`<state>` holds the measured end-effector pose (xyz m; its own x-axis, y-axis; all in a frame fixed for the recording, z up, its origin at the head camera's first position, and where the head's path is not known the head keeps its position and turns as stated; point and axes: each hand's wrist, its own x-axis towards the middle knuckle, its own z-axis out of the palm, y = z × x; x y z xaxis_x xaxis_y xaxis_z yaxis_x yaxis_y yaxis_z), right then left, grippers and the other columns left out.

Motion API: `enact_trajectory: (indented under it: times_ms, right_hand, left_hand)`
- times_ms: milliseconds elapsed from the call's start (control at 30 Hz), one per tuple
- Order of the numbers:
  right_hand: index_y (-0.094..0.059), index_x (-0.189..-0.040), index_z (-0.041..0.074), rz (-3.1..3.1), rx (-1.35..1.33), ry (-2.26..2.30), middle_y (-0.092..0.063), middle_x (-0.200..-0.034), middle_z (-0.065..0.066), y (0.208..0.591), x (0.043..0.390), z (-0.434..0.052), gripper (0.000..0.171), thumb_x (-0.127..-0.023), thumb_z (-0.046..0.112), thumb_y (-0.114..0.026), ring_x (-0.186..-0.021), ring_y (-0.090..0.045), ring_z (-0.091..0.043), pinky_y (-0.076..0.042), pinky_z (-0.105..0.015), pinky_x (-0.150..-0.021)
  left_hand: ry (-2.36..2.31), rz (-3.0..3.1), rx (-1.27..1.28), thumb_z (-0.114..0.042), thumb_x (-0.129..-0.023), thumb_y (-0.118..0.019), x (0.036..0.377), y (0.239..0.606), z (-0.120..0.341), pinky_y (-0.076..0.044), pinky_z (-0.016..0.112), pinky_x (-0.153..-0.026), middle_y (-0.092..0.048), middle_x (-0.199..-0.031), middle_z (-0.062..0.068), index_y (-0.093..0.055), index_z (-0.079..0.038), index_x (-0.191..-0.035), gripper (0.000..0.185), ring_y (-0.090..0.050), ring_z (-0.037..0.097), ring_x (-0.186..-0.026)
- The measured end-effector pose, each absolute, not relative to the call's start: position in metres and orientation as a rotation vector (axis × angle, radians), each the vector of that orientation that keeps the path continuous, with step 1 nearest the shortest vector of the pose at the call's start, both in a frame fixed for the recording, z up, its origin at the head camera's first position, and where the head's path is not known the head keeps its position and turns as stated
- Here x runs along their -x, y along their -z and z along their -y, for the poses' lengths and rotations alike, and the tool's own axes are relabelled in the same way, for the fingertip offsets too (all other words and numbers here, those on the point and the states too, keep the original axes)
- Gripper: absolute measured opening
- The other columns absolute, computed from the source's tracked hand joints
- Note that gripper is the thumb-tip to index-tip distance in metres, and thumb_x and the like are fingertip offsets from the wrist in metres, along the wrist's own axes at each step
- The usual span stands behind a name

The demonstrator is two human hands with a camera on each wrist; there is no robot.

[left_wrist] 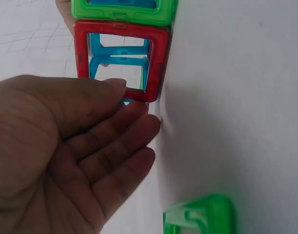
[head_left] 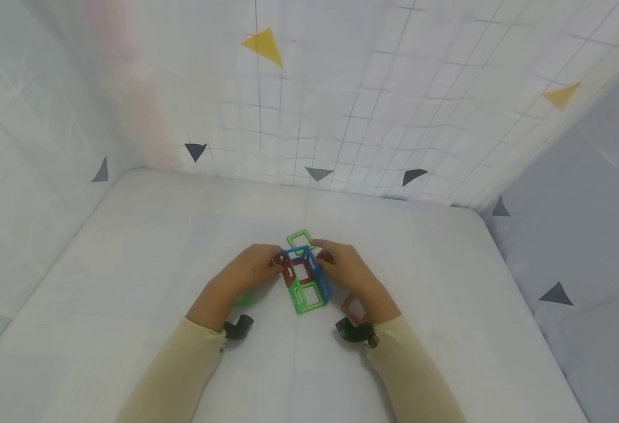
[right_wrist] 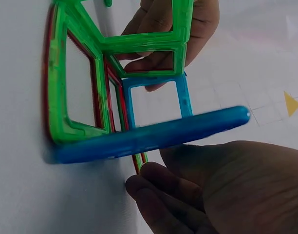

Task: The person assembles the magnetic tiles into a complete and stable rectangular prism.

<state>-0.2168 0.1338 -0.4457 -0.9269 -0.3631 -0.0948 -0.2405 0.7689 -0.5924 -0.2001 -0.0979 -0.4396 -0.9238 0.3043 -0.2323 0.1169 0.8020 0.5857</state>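
Between the hands stands an open structure of magnetic tiles, with a red floor tile (head_left: 303, 271), a green floor tile (head_left: 310, 295) and blue wall tiles (right_wrist: 158, 131). My left hand (head_left: 253, 267) grips the red wall tile (left_wrist: 161, 63) on the structure's left, its thumb on the tile's face and fingers behind its edge. On the other side, my right hand (head_left: 343, 264) has its thumb against the blue wall, fingers curled by the far end. Part of that grip is hidden behind the blue tile in the right wrist view.
A loose green square tile (head_left: 294, 237) lies just behind the structure. Another green tile (head_left: 243, 299) is partly covered by the left forearm, and an orange-red tile (head_left: 353, 308) lies beside the right wrist. White patterned walls (head_left: 341, 106) border the white table (head_left: 420, 282).
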Motion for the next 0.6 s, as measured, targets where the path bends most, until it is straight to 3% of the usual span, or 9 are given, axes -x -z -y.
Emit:
enact_trajectory:
  times_ms: [367, 500, 600]
  right_hand:
    - [-0.06, -0.137, 0.021, -2.737, 0.462, 0.895, -0.07, -0.118, -0.003, 0.451, 0.22, -0.137, 0.041, -0.097, 0.023, -0.067, -0.111, -0.065, -0.021, -0.052, -0.044, -0.1]
    - [-0.064, -0.13, 0.022, -2.759, 0.447, 0.879, -0.07, -0.118, 0.0, 0.452, 0.221, -0.138, 0.034, -0.096, 0.023, -0.067, -0.114, -0.065, -0.02, -0.051, -0.044, -0.101]
    - [-0.065, -0.127, 0.022, -2.761, 0.45, 0.877, -0.071, -0.117, 0.0, 0.453, 0.222, -0.139, 0.031, -0.096, 0.022, -0.067, -0.113, -0.065, -0.021, -0.051, -0.044, -0.101]
  left_hand:
    - [-0.89, -2.572, -0.421, -0.023, -0.098, -0.063, 0.196, 0.436, 0.093, -0.048, 0.041, -0.106, -0.063, -0.133, 0.001, -0.053, -0.015, -0.144, 0.048, -0.059, 0.019, -0.123]
    - [-0.857, -2.528, -0.41, -0.028, -0.093, -0.068, 0.193, 0.433, 0.092, -0.044, 0.044, -0.11, -0.058, -0.141, 0.001, -0.042, -0.014, -0.151, 0.065, -0.054, 0.021, -0.13]
    - [-0.825, -2.5, -0.407, -0.037, -0.084, -0.077, 0.188, 0.429, 0.09, -0.04, 0.046, -0.113, -0.055, -0.145, 0.003, -0.033, -0.015, -0.156, 0.087, -0.049, 0.022, -0.135]
